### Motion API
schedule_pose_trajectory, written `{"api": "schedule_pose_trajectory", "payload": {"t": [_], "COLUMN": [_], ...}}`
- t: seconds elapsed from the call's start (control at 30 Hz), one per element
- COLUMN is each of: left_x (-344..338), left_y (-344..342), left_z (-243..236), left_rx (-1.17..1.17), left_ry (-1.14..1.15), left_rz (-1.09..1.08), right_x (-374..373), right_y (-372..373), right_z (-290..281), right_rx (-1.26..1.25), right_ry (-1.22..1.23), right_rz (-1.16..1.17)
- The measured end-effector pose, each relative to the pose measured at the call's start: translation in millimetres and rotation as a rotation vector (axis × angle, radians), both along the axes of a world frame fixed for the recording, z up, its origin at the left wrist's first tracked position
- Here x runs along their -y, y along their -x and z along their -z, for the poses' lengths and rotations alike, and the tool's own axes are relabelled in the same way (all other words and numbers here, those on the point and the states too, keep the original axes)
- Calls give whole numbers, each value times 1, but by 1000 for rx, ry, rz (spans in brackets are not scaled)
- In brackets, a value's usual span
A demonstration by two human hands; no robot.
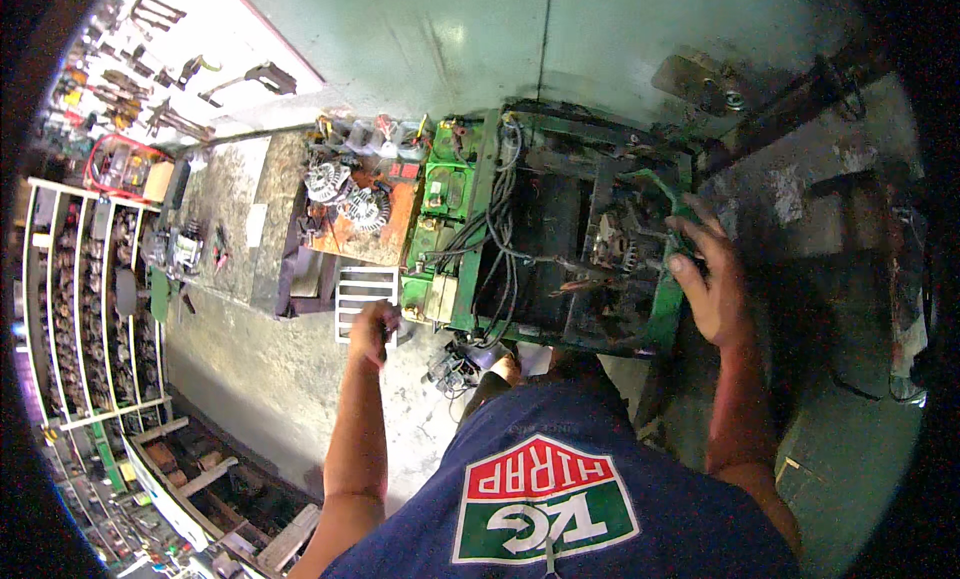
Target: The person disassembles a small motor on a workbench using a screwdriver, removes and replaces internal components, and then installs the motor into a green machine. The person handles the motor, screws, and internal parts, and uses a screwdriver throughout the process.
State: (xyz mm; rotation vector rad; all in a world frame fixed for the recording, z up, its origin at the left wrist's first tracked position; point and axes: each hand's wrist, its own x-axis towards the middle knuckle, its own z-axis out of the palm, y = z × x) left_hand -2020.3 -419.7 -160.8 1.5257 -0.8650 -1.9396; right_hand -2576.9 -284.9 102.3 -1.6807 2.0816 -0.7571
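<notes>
In front of me stands a green metal test bench [663, 314] with a dark open middle. An alternator-like part with a toothed metal edge [630, 249] sits inside its right half. My right hand [712, 279] is at the right side of the bench, its fingers and thumb closed around a green lever [660, 187] that slants up to the left. My left hand [372, 334] hangs over a white slatted rack [366, 279], left of the bench. Its fingers are curled, and what they hold, if anything, is hidden. Black cables [497, 219] loop down the bench's left side.
Green-topped batteries [445, 189] line the bench's left side. Beyond them, an orange-brown board [390, 241] carries metal alternator housings [362, 207]. A workbench [235, 189], parts shelves [85, 299] and a tool wall [240, 79] lie to the left. A wired part [455, 369] lies near my feet.
</notes>
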Motion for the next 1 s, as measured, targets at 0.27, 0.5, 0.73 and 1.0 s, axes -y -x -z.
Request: {"api": "schedule_pose_trajectory", "payload": {"t": [0.27,0.5,0.73,1.0], "left_x": [-153,-139,-148,-119], "left_y": [59,100,68,53], "left_z": [107,145,140,141], "left_rx": [-158,-401,-297,778], "left_ry": [-435,-547,-387,291], "left_rz": [-59,-307,-184,-19], "right_x": [-5,-7,-5,-5], "right_y": [11,13,16,20], "right_z": [14,12,11,11], "right_rx": [104,153,139,186], "right_ry": [-55,-29,-87,-195], "right_rz": [38,40,56,78]}}
